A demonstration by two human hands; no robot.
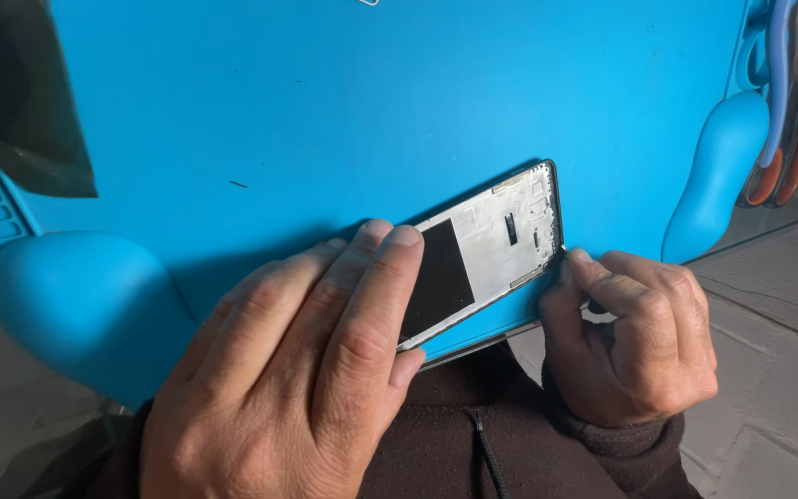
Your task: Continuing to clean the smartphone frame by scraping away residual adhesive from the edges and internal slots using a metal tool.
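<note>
Left hand point(297, 370) pins phone frame point(487, 251) on blue mat point(325, 111); right hand point(630, 337) at corner.

A bright blue rubber work mat point(325, 102) with rounded, bulging corners covers the table, whose pale glassy edge point(791, 222) shows only at the far right. Flat on the mat, near its front edge, lies an opened phone frame of silvery metal with a black rectangular patch point(487, 254), set at a slant. A dark translucent sheet of film point(25, 102) rests on the mat's upper left, and orange-handled tools point(782, 157) lie beyond its right edge.
</note>
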